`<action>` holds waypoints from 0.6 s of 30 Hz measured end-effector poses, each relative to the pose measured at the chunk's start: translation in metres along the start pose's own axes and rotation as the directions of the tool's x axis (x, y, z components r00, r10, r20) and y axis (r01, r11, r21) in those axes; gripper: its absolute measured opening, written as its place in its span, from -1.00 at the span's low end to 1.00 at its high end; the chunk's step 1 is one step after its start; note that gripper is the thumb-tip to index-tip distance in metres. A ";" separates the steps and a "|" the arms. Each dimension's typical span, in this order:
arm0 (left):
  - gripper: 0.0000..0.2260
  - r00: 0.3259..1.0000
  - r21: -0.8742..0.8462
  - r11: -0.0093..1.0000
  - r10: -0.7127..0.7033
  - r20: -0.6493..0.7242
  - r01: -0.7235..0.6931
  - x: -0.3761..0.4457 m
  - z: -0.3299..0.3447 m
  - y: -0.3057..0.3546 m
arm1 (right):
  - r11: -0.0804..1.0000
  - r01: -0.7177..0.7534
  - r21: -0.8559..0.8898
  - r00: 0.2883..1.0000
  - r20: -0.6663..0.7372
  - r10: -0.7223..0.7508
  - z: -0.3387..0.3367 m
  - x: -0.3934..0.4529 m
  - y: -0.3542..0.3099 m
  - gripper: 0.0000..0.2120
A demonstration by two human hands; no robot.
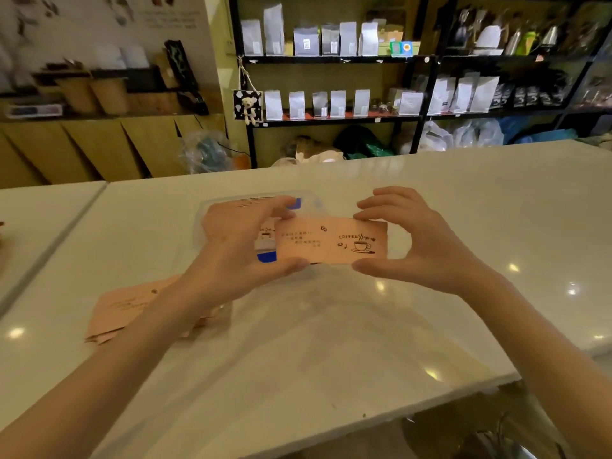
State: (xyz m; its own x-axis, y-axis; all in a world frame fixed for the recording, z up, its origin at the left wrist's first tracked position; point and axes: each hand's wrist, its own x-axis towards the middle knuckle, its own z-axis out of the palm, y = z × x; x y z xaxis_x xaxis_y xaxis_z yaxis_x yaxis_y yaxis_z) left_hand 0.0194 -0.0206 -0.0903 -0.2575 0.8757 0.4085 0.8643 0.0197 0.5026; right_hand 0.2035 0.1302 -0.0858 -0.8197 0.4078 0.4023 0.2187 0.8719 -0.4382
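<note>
I hold a flat pink paper cup sleeve, printed with a coffee cup and the word COFFEE, above the white counter. My left hand pinches its left end between thumb and fingers. My right hand pinches its right end, thumb below and fingers on top. Behind the sleeve lies a clear plastic container with blue clips, holding more pink sleeves. A loose pile of pink sleeves lies on the counter under my left forearm.
The white counter reaches far right and ends near me at the lower right. A second white table abuts on the left. Black shelves with white bags stand behind, with cardboard boxes at the left.
</note>
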 end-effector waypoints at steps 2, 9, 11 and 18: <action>-0.39 0.999 0.003 0.999 -0.037 -0.032 0.038 -0.007 -0.016 -0.008 | 0.999 0.044 -0.011 0.999 0.001 -0.044 0.008 0.014 -0.014 -0.40; -0.29 0.979 0.110 0.980 -0.150 -0.137 0.165 -0.045 -0.062 -0.039 | 0.982 0.189 -0.014 0.976 0.114 -0.187 0.054 0.055 -0.057 -0.37; -0.28 0.969 0.119 0.970 -0.195 -0.149 0.213 -0.059 -0.072 -0.051 | 0.972 0.235 -0.028 0.962 0.149 -0.228 0.068 0.063 -0.069 -0.38; -0.28 0.911 0.099 0.906 -0.411 -0.035 0.413 -0.096 -0.093 -0.087 | 0.938 0.343 -0.051 0.896 0.317 -0.311 0.114 0.078 -0.099 -0.36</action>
State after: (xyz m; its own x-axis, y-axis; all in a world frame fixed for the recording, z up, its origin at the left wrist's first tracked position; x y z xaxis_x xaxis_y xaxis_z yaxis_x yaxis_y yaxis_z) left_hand -0.0708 -0.1511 -0.1025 -0.6049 0.7729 0.1916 0.7190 0.4267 0.5486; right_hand 0.0571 0.0445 -0.1027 -0.9702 0.0085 0.2422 -0.0494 0.9715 -0.2319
